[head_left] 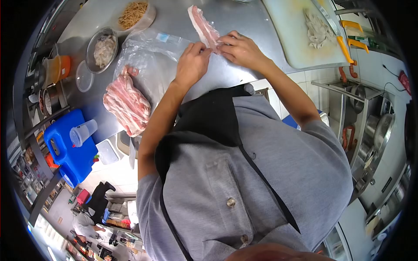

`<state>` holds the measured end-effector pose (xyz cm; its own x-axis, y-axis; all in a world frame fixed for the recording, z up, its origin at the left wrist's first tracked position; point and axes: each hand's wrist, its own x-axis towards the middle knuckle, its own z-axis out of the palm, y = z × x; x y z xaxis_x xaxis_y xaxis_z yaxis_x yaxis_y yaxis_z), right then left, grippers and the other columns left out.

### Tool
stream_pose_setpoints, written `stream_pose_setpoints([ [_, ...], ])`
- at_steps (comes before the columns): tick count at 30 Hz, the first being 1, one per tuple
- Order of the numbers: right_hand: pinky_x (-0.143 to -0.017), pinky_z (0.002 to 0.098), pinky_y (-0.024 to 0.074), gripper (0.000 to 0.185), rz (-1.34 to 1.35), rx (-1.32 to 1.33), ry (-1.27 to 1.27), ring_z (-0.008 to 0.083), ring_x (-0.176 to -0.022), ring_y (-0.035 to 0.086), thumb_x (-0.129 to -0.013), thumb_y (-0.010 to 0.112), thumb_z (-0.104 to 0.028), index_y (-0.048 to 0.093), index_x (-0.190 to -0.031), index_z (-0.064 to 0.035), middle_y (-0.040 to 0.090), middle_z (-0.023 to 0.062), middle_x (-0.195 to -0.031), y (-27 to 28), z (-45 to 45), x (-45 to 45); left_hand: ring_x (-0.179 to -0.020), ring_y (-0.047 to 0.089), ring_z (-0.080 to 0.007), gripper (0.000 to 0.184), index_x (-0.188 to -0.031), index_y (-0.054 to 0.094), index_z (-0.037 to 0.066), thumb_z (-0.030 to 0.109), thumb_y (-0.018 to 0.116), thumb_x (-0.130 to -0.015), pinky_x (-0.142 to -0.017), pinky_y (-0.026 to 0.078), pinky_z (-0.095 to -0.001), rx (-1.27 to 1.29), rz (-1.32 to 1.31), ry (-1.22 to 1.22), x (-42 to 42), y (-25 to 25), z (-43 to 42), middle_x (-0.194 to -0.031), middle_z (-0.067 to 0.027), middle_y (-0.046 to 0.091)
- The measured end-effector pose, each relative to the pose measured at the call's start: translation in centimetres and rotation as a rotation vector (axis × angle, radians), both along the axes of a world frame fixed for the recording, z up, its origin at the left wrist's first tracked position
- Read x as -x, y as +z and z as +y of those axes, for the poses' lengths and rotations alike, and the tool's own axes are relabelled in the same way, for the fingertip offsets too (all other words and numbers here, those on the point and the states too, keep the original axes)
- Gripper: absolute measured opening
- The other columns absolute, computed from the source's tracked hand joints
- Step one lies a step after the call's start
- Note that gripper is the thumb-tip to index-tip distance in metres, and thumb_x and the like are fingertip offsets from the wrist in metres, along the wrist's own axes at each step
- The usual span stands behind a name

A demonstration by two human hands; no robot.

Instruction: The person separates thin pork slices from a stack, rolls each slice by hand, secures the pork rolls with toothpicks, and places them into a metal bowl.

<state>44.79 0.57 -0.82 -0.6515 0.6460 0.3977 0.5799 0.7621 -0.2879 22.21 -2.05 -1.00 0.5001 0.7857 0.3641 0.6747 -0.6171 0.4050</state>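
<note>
Holding a long strip of raw meat (201, 22) by its near end, pinched narrow in the fingertips of the left hand (193, 63), right over the steel table (246, 17). Touching its right side with the fingers of the right hand (241, 50) — honestly can't tell if pinching or just resting there. Over to the left, a big pile of sliced meat (126, 104) by a clear plastic bag (150, 58), plus a bowl (92, 45) of pale pieces. Off to the right — a cutting board (296, 50) with a whitish heap (319, 29) and a yellow-handled knife (343, 48)

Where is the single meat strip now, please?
In the head view, the meat strip is at top centre over the metal table, its lower end between the left hand and the right hand.
</note>
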Motion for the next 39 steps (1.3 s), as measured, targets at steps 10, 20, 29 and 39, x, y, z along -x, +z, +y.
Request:
stream_pose_setpoints([
  [10,-0.077,0.0401,0.0575,0.02,0.063,0.133,-0.043,0.0284,-0.098,0.06,-0.078,0.072,-0.015,0.065,-0.096,-0.0068,0.062,0.0068,-0.101,-0.4,0.9,0.6,-0.081,0.071,-0.02,0.015,-0.104,0.066,-0.005,-0.004,0.064,-0.089,-0.068,0.058,-0.0307,0.941,-0.731,0.483,-1.6,0.6,2.5,-0.096,-0.0137,0.069],
  [20,-0.071,0.0428,0.0569,0.022,0.065,0.031,-0.176,0.0321,-0.089,0.064,-0.076,0.073,-0.013,0.065,-0.096,-0.0062,0.065,0.0112,-0.093,-1.6,0.9,2.9,-0.084,0.072,-0.0229,0.018,-0.106,0.063,-0.006,-0.005,0.065,-0.088,-0.076,0.058,-0.0315,1.085,-1.054,0.531,-2.2,1.7,3.2,-0.096,-0.0139,0.07],
  [29,-0.064,0.0434,0.0568,0.013,0.082,-0.057,-0.114,0.03,-0.081,0.067,-0.08,0.069,-0.013,0.066,-0.092,-0.0104,0.067,0.0067,-0.09,-1.6,1.7,3.0,-0.091,0.071,-0.0264,0.035,-0.112,0.074,0.005,-0.009,0.06,-0.083,-0.084,0.056,-0.0386,0.281,-0.358,0.219,-0.2,-0.8,3.4,-0.099,-0.0124,0.075],
  [39,-0.067,0.0372,0.0542,0.018,0.15,-0.022,-0.04,0.0253,-0.081,0.063,-0.084,0.072,-0.015,0.071,-0.101,-0.0095,0.065,0.0048,-0.087,-1.4,1.7,1.3,-0.089,0.067,-0.029,0.028,-0.104,0.077,0.013,0.004,0.071,-0.079,-0.082,0.054,-0.0413,0.19,-0.257,0.165,-0.4,0.1,2.5,-0.089,-0.0084,0.074],
])
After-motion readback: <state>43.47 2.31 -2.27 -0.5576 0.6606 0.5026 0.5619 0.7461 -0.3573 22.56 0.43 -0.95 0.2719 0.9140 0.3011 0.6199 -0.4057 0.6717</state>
